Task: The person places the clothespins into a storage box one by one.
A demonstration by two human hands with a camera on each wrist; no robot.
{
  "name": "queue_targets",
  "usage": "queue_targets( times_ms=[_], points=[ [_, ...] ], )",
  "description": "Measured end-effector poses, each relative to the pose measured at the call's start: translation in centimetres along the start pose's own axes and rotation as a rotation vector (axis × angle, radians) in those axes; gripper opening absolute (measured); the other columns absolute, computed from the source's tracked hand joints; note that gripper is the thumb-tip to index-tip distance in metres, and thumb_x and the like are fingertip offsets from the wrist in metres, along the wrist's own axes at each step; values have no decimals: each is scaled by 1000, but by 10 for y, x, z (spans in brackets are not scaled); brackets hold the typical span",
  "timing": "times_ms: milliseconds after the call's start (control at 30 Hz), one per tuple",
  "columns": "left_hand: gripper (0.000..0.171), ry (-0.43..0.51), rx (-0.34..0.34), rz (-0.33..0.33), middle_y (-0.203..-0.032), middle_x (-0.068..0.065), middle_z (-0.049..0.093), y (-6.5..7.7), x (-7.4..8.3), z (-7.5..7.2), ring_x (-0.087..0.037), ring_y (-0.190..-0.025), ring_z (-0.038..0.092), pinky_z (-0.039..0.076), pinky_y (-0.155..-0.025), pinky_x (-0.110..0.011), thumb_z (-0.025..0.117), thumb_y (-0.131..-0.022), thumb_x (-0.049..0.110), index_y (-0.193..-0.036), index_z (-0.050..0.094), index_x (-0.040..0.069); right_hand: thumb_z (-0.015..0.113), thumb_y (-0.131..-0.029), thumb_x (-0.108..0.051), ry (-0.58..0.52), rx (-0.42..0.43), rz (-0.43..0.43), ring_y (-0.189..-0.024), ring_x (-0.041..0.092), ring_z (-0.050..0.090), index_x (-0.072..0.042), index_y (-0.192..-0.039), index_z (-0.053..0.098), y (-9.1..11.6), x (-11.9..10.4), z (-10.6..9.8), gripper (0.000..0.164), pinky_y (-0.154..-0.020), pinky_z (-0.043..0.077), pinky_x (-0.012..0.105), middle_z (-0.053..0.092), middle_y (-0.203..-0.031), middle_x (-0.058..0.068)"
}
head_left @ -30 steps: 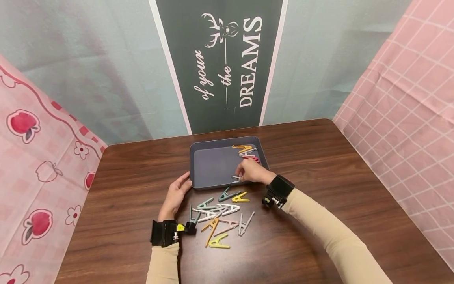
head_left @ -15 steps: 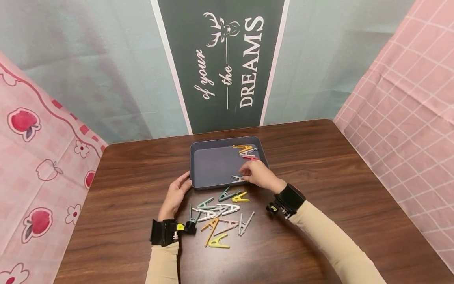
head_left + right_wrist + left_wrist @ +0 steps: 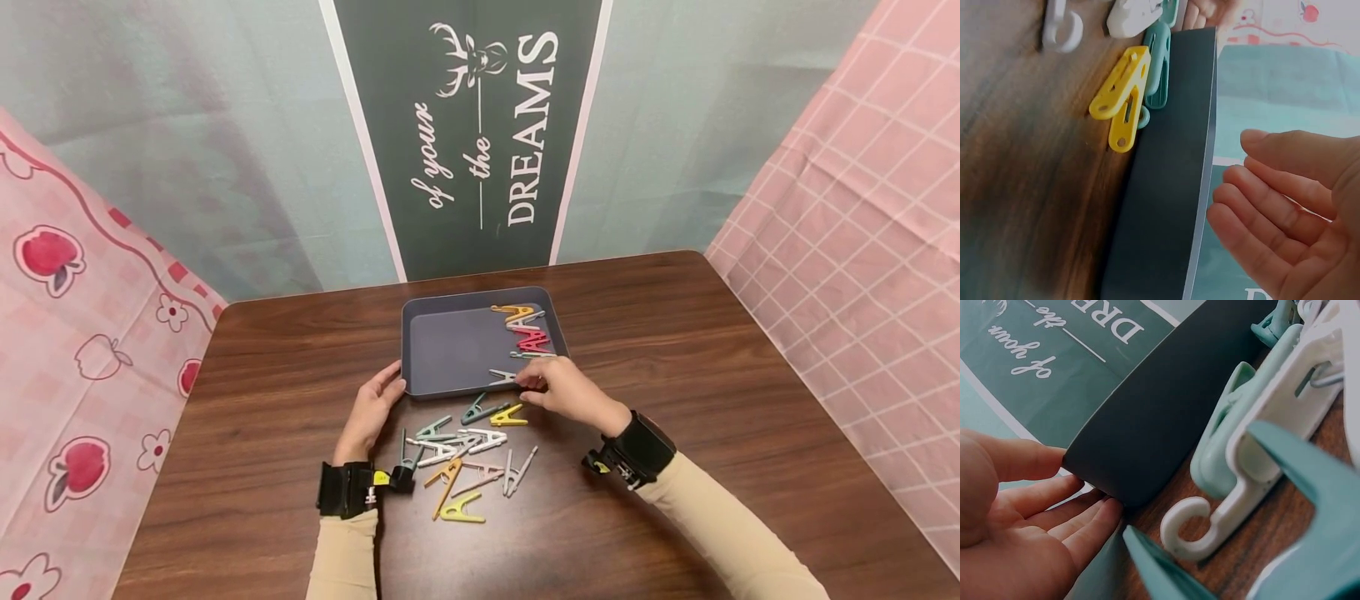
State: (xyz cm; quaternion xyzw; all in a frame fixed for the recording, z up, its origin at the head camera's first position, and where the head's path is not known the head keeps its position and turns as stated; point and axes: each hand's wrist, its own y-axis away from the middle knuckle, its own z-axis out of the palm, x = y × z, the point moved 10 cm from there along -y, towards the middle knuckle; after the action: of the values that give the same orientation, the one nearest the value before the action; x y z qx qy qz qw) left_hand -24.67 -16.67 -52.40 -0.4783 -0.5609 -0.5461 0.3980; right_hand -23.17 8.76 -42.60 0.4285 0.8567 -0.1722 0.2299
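A shallow grey tray holds a row of clothespins along its right side: an orange clothespin, a white one, a red clothespin and pale grey ones. My left hand holds the tray's near left corner, its thumb and fingertips against the walls, as the left wrist view shows. Over the near right edge, my right hand has loosely curved fingers with nothing between them in the right wrist view. Its fingertips are beside a pale grey clothespin lying inside the near wall.
Several loose clothespins lie on the wooden table in front of the tray, among them a yellow clothespin, a teal one, white ones and a lime one. Curtains stand behind and at both sides.
My right hand has let go of the pale grey clothespin and drawn back right and nearer, uncovering the red clothespin and another pale one. My left hand stays at the tray corner.
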Motion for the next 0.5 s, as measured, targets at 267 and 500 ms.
queue_targets(
  times_ms=[267, 500],
  points=[
    [47, 9, -1, 6, -147, -22, 46, 1, 1, 0, -29, -138, 41, 37, -87, 2, 47, -100, 7, -146, 39, 0, 76, -80, -8, -13, -79, 24, -77, 9, 64, -3, -97, 73, 16, 4, 11, 18, -67, 53, 19, 73, -88, 6],
    [47, 10, -4, 6, -147, -22, 45, 1, 0, 0, -29, -138, 41, 38, -87, 2, 46, -100, 7, -146, 39, 1, 76, -80, -12, 4, -97, 18, -77, 8, 62, -5, -97, 73, 23, 5, 17, 18, -66, 50, 18, 72, -89, 4]
  ],
)
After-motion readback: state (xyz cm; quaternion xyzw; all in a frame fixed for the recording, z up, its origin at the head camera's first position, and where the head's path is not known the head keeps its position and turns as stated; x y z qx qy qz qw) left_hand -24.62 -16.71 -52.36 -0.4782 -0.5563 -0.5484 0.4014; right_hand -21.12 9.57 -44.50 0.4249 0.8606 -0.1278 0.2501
